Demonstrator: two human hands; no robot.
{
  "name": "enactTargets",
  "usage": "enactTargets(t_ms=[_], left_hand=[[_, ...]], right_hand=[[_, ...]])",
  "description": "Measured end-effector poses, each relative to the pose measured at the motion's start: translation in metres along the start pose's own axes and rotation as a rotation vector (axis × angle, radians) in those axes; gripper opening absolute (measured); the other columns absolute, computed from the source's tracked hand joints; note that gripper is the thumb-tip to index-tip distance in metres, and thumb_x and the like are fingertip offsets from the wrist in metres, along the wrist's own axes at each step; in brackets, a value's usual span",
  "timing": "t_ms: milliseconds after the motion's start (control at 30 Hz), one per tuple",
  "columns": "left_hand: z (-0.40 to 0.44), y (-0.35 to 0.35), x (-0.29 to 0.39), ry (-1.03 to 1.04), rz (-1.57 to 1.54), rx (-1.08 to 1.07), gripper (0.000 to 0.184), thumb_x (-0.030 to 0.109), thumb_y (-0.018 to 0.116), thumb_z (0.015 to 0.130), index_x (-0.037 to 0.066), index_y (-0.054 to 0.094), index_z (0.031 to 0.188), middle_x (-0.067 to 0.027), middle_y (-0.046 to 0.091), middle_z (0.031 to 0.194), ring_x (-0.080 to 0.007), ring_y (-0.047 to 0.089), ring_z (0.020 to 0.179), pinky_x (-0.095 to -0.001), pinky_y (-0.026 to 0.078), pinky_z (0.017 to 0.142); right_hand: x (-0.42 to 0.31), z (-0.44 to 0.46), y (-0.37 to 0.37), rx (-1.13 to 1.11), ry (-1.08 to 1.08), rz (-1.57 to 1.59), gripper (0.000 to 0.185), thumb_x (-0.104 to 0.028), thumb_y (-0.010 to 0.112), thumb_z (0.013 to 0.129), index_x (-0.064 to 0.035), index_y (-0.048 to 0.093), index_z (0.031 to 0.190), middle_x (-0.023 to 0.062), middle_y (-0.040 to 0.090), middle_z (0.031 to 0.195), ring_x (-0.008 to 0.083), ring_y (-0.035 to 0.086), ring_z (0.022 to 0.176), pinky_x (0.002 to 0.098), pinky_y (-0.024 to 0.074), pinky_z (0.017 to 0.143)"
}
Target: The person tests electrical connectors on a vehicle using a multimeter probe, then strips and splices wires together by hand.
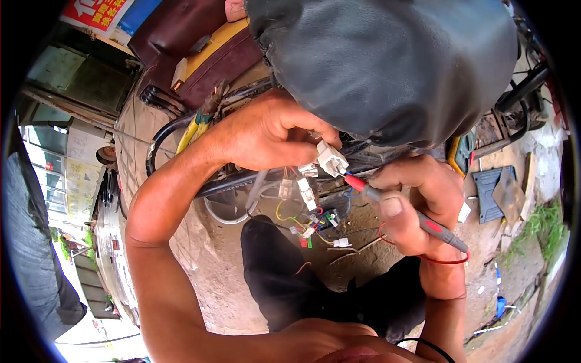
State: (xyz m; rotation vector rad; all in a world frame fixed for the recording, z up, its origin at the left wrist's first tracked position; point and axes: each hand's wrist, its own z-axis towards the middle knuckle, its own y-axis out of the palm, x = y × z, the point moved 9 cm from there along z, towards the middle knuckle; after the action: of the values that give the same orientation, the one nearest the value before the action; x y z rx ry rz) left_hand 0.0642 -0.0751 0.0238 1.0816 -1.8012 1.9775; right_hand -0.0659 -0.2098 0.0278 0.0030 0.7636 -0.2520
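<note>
My left hand (pixel 266 133) pinches a white wire connector (pixel 331 158) between thumb and fingers, below the edge of a black vehicle seat (pixel 393 66). My right hand (pixel 417 202) is closed round a red and grey test probe (pixel 433 227), with a red lead running from its back end. The probe's tip points at the open end of the connector; whether it touches the contacts inside I cannot tell. Below my hands hang more white connectors (pixel 307 193) and a tangle of coloured wires with small plugs (pixel 310 232).
A black tubular frame (pixel 227 183) runs under the seat. Yellow-handled pliers (pixel 195 130) lean on it at the left. A yellow-edged device (pixel 463 152), partly hidden, is right of the seat. Behind stands a maroon sofa (pixel 175 42). A dark plastic panel (pixel 487 193) lies on the ground.
</note>
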Motion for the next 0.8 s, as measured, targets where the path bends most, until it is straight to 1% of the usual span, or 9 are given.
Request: enactTargets(t_ms=[67,133,200,267,300,467,567,667,800], left_hand=[[0.000,0.000,0.002,0.037,-0.002,0.018,0.025,0.004,0.070,0.081,0.007,0.075,0.106,-0.0036,0.071,0.079,-0.0098,0.061,0.063,-0.0286,0.049,0.059],[0.000,-0.001,0.005,0.072,-0.003,0.038,0.025,0.003,0.070,0.081,0.007,0.075,0.106,-0.0038,0.071,0.079,-0.0102,0.062,0.063,-0.0288,0.049,0.059],[0.001,-0.001,0.006,0.094,-0.013,0.049,0.026,0.002,0.070,0.081,0.006,0.075,0.106,-0.0040,0.071,0.080,-0.0107,0.062,0.064,-0.0289,0.050,0.060],[0.000,-0.001,0.005,0.101,-0.034,0.057,0.026,0.001,0.070,0.081,0.006,0.075,0.106,-0.0043,0.072,0.080,-0.0111,0.063,0.064,-0.0289,0.050,0.060],[0.000,0.000,0.005,0.087,-0.027,0.050,0.026,0.001,0.070,0.081,0.006,0.075,0.106,-0.0044,0.072,0.080,-0.0111,0.063,0.064,-0.0290,0.050,0.060],[-0.001,0.000,0.003,0.018,-0.005,0.017,0.025,0.000,0.069,0.081,0.006,0.075,0.104,-0.0047,0.071,0.079,-0.0116,0.064,0.064,-0.0299,0.050,0.059],[0.000,0.001,0.005,0.019,-0.007,0.019,0.025,-0.001,0.069,0.081,0.006,0.075,0.104,-0.0061,0.073,0.084,-0.0131,0.067,0.069,-0.0304,0.052,0.063],[0.000,0.000,0.014,0.109,-0.018,0.068,0.025,-0.002,0.070,0.081,0.005,0.075,0.104,-0.0083,0.075,0.092,-0.0161,0.071,0.077,-0.0305,0.056,0.068],[0.001,-0.002,0.024,0.145,0.069,0.051,0.025,-0.003,0.072,0.080,0.005,0.076,0.104,-0.0101,0.076,0.098,-0.0209,0.074,0.086,-0.0322,0.058,0.075]], right_hand=[[0.002,-0.003,-0.003,0.044,0.063,0.013,0.009,-0.006,0.070,0.079,-0.0034,0.067,0.087,0.0063,0.067,0.070,0.0170,0.063,0.055,0.0294,0.0506,0.054],[0.001,-0.002,-0.003,0.042,0.059,-0.015,0.009,-0.006,0.070,0.079,-0.0032,0.067,0.087,0.0069,0.066,0.069,0.0181,0.063,0.054,0.0300,0.0506,0.053],[-0.003,0.002,0.001,-0.003,-0.013,-0.085,0.009,-0.006,0.070,0.079,-0.0034,0.067,0.087,0.0074,0.066,0.068,0.0189,0.063,0.054,0.0306,0.0504,0.053],[-0.004,0.002,0.003,-0.016,-0.012,-0.135,0.009,-0.011,0.067,0.084,-0.0031,0.065,0.088,0.0085,0.067,0.070,0.0192,0.063,0.056,0.0307,0.0495,0.055],[-0.004,0.001,0.004,-0.023,-0.011,-0.160,0.012,-0.014,0.065,0.086,-0.0029,0.065,0.088,0.0090,0.067,0.070,0.0193,0.063,0.057,0.0308,0.0490,0.057],[0.000,0.001,0.005,-0.020,0.027,-0.141,0.010,-0.014,0.065,0.086,-0.0039,0.064,0.087,0.0090,0.068,0.072,0.0210,0.063,0.058,0.0313,0.0495,0.058],[-0.001,0.002,0.004,-0.023,0.009,-0.145,0.009,-0.012,0.066,0.085,-0.0036,0.065,0.088,0.0089,0.068,0.073,0.0214,0.064,0.058,0.0310,0.0498,0.058],[-0.003,0.000,0.005,-0.024,0.008,-0.165,0.009,-0.008,0.067,0.082,-0.0034,0.065,0.089,0.0089,0.067,0.072,0.0215,0.064,0.058,0.0308,0.0503,0.058],[-0.006,0.001,0.007,-0.015,0.021,-0.199,0.013,-0.004,0.068,0.077,-0.0033,0.065,0.090,0.0090,0.067,0.072,0.0214,0.063,0.058,0.0313,0.0507,0.058]])
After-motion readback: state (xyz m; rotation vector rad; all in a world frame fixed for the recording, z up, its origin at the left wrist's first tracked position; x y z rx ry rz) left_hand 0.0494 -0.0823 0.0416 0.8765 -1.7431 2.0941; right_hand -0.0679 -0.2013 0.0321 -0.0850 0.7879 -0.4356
